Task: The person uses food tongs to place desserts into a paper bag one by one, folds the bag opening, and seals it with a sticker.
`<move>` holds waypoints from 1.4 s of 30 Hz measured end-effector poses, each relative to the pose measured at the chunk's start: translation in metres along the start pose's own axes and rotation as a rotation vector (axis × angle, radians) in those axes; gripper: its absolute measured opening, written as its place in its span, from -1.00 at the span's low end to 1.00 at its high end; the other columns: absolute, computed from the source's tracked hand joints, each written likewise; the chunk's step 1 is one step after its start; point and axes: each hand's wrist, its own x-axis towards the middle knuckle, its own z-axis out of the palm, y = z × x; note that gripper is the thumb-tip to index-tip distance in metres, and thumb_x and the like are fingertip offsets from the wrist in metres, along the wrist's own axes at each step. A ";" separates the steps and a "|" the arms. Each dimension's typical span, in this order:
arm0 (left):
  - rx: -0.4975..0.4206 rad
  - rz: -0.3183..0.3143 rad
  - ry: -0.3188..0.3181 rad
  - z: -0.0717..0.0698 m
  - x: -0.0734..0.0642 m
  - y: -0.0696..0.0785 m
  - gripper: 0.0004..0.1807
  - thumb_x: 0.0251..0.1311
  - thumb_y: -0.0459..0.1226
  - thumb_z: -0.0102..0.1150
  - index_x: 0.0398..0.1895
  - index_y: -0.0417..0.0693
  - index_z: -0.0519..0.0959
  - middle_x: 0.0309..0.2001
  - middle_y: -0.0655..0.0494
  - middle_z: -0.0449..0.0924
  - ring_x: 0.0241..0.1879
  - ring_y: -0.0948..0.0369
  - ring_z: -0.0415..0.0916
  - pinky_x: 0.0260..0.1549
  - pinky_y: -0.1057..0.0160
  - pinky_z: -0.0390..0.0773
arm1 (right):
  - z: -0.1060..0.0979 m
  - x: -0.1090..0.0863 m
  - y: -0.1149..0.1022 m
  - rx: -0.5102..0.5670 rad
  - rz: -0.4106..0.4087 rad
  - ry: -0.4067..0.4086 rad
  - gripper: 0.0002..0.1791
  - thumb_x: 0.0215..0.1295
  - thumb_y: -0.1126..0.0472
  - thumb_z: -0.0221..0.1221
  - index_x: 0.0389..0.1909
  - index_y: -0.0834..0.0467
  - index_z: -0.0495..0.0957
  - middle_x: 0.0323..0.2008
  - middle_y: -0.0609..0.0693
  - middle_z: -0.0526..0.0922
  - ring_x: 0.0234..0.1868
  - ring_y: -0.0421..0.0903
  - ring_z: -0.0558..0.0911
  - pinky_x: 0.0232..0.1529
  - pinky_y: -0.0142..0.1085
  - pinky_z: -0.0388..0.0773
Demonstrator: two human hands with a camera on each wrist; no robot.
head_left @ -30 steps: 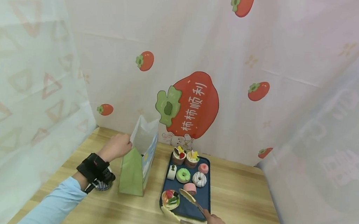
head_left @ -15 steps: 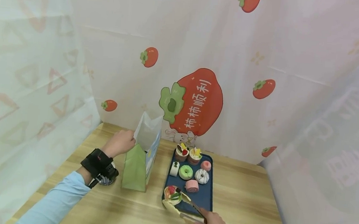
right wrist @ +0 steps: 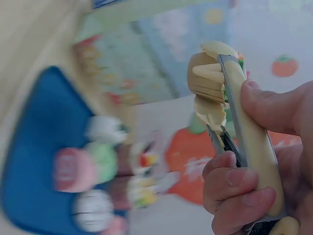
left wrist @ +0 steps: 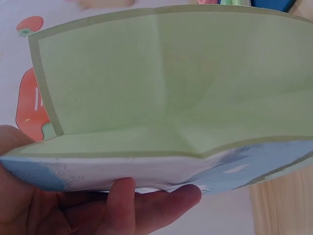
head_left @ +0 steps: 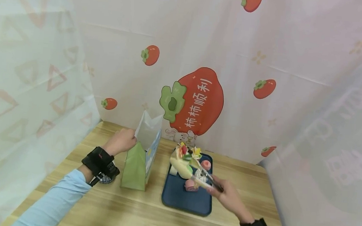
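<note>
My left hand (head_left: 120, 142) grips the rim of a standing green and blue paper bag (head_left: 134, 168). In the left wrist view the bag's pale green lining (left wrist: 107, 78) gapes wide, with fingers (left wrist: 121, 203) against the outer side. My right hand (head_left: 229, 197) squeezes a pair of tongs (right wrist: 257, 147) with cream tips and metal arms. Between those tips is a fruit-topped toy cupcake (right wrist: 201, 81), raised over the back of the blue tray (head_left: 177, 200). In the head view the cupcake and tongs partly cover the cakes behind.
On the tray lie a pink roll cake (head_left: 190, 185), a striped white donut (head_left: 199, 174), a small pink cake (head_left: 206, 164) and other toy cakes. A blue-patterned round item (head_left: 107, 179) is partly hidden behind my left wrist. Printed curtains (head_left: 115, 58) enclose the wooden table (head_left: 243, 178).
The tongs have closed on the fruit-topped cupcake and lifted it from the tray's front left corner up toward the back. My left hand stays at the bag's rim.
</note>
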 end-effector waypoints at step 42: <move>0.025 -0.062 -0.003 0.000 -0.006 -0.004 -0.77 0.24 -0.43 -0.03 -0.59 -0.14 0.41 -0.62 0.13 0.27 -0.63 0.21 0.24 -0.63 0.30 0.21 | 0.033 0.181 -0.282 -1.468 -0.240 -0.177 -0.60 0.15 0.17 0.18 -0.76 -0.04 0.22 -0.64 -0.16 0.18 -0.56 -0.19 0.19 -0.56 -0.28 0.14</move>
